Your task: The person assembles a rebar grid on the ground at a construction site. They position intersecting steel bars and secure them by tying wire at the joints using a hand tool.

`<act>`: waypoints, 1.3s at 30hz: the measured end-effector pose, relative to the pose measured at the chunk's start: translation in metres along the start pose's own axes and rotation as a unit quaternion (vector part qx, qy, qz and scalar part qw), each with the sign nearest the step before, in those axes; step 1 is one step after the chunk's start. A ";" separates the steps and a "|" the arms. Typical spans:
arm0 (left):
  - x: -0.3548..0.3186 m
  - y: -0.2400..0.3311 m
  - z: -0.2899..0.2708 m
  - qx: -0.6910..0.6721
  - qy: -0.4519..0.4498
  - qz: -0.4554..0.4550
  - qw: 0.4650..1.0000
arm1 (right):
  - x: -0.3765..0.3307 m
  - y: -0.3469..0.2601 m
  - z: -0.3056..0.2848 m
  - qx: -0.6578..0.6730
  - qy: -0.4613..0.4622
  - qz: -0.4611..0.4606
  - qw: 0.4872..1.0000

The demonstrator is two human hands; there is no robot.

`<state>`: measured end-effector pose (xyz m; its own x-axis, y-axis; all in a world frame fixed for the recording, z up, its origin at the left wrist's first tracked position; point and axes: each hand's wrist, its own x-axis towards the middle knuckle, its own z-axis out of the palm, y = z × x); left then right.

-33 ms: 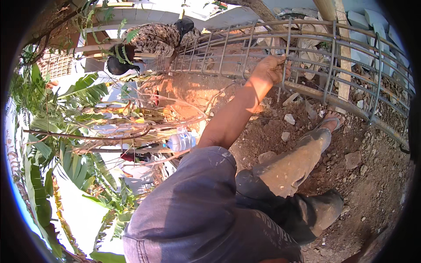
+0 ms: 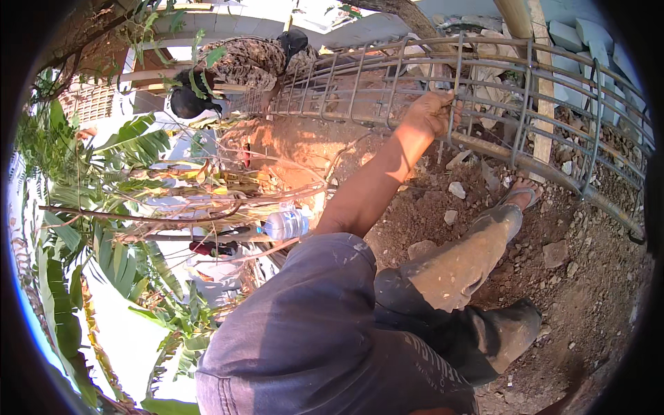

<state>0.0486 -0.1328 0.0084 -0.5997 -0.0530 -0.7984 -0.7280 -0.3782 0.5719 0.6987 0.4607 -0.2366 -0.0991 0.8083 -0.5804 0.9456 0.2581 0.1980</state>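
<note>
My left hand [image 2: 436,113] reaches up to a long rebar cage [image 2: 394,83] of lengthwise steel bars and square stirrups. Its fingers are closed round one stirrup [image 2: 457,66], where that meets the lengthwise bars. The fingertips are partly hidden, and any tie wire there is too small to make out. A dark short sleeve [image 2: 304,297] covers my upper arm. Only a sliver of skin shows at the lower edge, and my right hand is out of sight.
A co-worker [image 2: 242,62] bends over the cage's far end. Nearby are a wooden plank [image 2: 543,104], pale blocks [image 2: 588,41], loose stones [image 2: 456,189], a plastic bottle [image 2: 286,225], a thin branch [image 2: 145,216] and banana leaves [image 2: 128,259]. My sandalled foot [image 2: 526,191] stands on rubbly soil beside the cage.
My left hand has shifted very slightly down at the same stirrup. The view has moved a little; the cage, bottle and co-worker stay much as they were.
</note>
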 end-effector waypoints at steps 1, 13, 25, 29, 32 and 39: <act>0.002 -0.005 0.002 0.009 -0.003 -0.004 1.000 | -0.005 0.001 -0.005 0.031 -0.007 0.009 0.999; 0.004 -0.031 0.001 -0.041 -0.034 -0.013 0.999 | -0.399 -0.297 -0.293 0.266 -0.292 -0.298 0.869; -0.003 -0.040 0.027 -0.092 0.002 -0.075 0.993 | -0.440 -0.634 -0.331 -0.235 -0.281 -0.547 0.753; -0.012 -0.041 0.016 -0.146 -0.022 -0.024 0.989 | -0.459 -0.670 -0.328 -0.382 -0.275 -0.508 0.721; -0.019 -0.042 0.021 -0.165 -0.030 -0.009 0.986 | -0.456 -0.680 -0.330 -0.407 -0.289 -0.516 0.696; -0.016 -0.048 0.021 -0.161 -0.032 0.029 0.986 | -0.468 -0.691 -0.336 -0.473 -0.247 -0.530 0.659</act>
<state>0.0862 -0.0950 -0.0018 -0.6650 -0.0281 -0.7463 -0.5546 -0.6507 0.5186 -0.0128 0.0816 0.1641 -0.2152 -0.3018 -0.9288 -0.2125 0.9427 -0.2572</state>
